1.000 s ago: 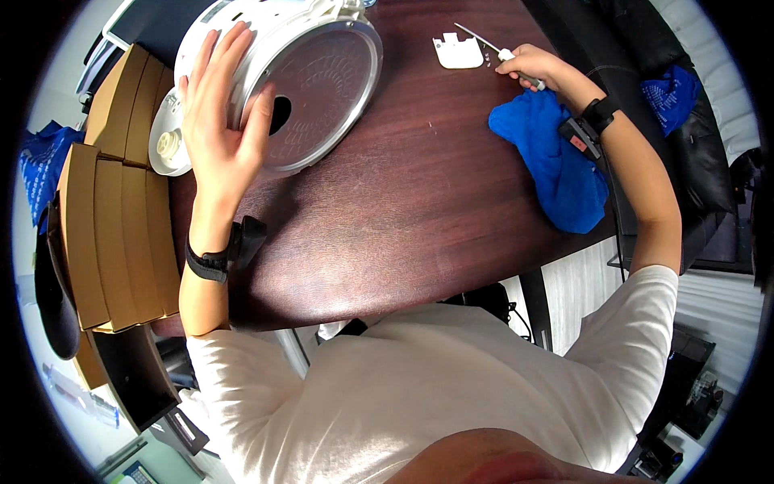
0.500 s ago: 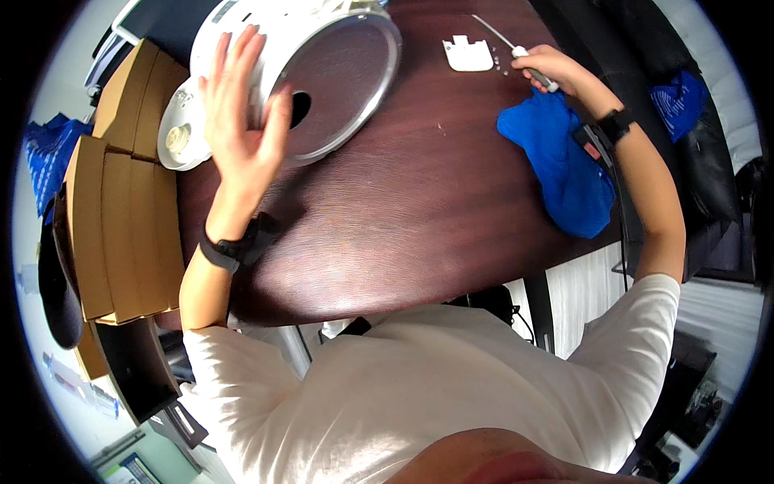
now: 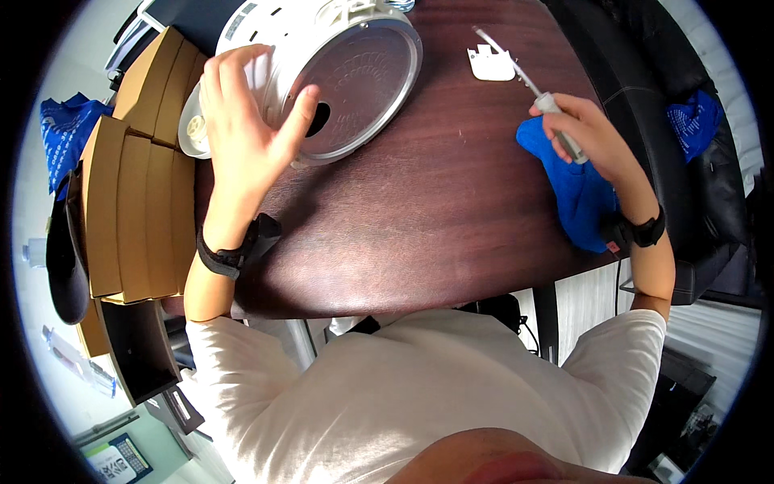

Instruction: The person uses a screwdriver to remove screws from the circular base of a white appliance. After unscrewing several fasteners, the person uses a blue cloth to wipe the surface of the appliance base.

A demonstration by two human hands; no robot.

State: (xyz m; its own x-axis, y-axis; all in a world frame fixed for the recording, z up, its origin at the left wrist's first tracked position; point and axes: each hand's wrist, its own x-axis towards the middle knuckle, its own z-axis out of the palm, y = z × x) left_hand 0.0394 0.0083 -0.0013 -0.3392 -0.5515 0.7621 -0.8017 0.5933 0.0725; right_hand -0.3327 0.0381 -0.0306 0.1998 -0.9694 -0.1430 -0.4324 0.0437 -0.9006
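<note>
A white round-ended appliance [image 3: 278, 60] lies on its side at the far left of the table, its clear-rimmed circular face [image 3: 363, 89] with a dark hole turned toward me. My left hand [image 3: 246, 121] is over its near left side, fingers spread and slightly bent, thumb near the hole; whether it touches the shell I cannot tell. In my right hand [image 3: 595, 137] is a screwdriver [image 3: 572, 148] with a grey-white handle, its shaft pointing up and left. Behind the shaft lies a small white plastic cover [image 3: 490, 66]. Beneath my right hand and wrist is a blue cloth [image 3: 574, 202].
Brown cardboard boxes [image 3: 133, 210] stand along the left edge of the dark wooden table [image 3: 403, 218]. A white part with a cream knob [image 3: 196, 127] sits beside the appliance. Black seating [image 3: 645, 105] borders the right side, with a blue bag [image 3: 695, 125] on it.
My right hand has drawn the screwdriver nearer to me, over the blue cloth. The fingers of my left hand have bent more above the appliance. The whole view has shifted slightly.
</note>
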